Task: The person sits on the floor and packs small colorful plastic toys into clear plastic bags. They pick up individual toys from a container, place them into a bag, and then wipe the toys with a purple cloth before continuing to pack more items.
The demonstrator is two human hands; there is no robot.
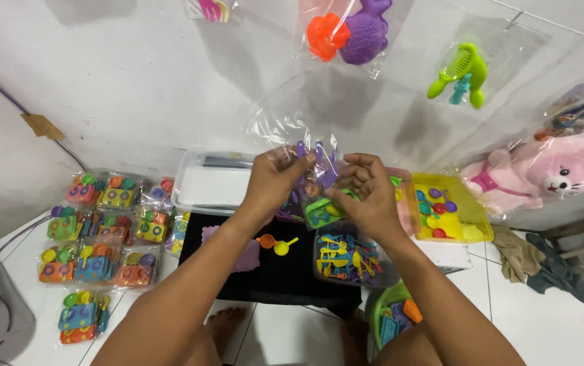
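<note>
Above the black board (285, 274), both hands' fingers pinch an upright clear toy bag (316, 183), mouth up, long axis vertical.

Pink plush toy (556, 173); yellow tray (472, 210)

yellow tray (476, 211), pink plush toy (563, 169), black mat (285, 271), white wall (122, 74)

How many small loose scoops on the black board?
2: an orange scoop and a yellow scoop, side by side on the black board, below the left hand. More may hide under the hands.
</note>
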